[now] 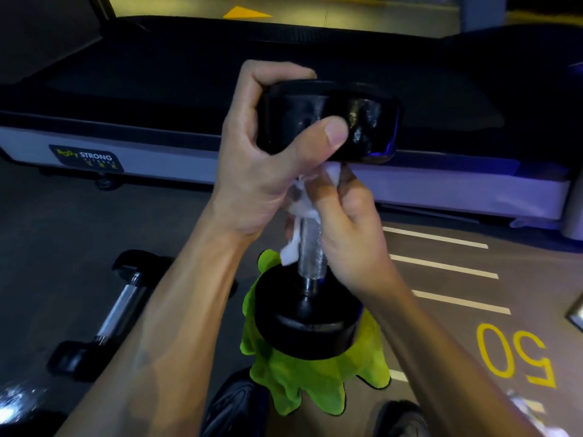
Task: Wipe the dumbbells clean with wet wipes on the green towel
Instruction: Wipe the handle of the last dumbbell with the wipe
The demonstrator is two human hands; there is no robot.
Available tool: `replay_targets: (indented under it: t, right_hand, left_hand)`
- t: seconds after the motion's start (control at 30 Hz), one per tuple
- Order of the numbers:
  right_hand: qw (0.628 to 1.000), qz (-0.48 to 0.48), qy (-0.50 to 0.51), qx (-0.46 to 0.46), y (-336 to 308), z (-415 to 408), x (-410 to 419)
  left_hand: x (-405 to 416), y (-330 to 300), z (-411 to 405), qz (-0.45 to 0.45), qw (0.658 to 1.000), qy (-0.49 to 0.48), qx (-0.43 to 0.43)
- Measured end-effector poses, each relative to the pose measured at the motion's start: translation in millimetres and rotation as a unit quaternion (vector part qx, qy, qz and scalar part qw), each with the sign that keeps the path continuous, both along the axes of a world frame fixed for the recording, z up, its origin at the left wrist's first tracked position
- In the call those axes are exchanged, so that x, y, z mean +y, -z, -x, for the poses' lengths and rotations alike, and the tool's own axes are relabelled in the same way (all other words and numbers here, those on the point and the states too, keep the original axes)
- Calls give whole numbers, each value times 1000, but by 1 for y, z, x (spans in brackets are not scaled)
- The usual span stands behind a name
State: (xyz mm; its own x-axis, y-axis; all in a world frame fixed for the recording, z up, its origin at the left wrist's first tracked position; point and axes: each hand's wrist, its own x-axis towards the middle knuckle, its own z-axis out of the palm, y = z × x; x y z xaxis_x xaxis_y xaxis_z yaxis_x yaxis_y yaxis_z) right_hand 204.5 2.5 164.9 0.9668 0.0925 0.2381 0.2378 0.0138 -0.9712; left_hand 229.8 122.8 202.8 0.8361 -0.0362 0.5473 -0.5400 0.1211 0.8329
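The dumbbell (310,216) stands on end, its lower head planted on the green towel (315,383) spread on the floor. The left hand (268,152) clamps the top head, thumb across its side, and the right hand (350,228) wraps the wet wipe (299,216) round the knurled handle just under that head. Best to keep the top pinned and twist the wipe all the way down the bar. A second dumbbell (110,310) lies off the towel, out left. No containers in sight.
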Motion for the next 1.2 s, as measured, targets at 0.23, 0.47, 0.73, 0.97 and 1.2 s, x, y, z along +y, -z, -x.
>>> replay_targets:
  t: [0.23,0.47,0.73,0.97,1.2]
  right_hand:
    - [966,189,-158,76,26,18,-35]
    - [983,180,-17,41,23,39,-26]
    - [872,-348,-137,315,-22,2,-6]
    - [901,-352,-43,251,-10,2,5]
    - [952,302,-26,34,16,32,-26]
  left_hand:
    - [6,4,-6,34,999,3,29]
    - [0,1,-4,3,1000,-13,11]
    - [-2,1,1,5,1000,8,5]
    - [-2,2,-1,17,1000,13,15]
    - [-1,2,-4,-16,1000,-10,-2]
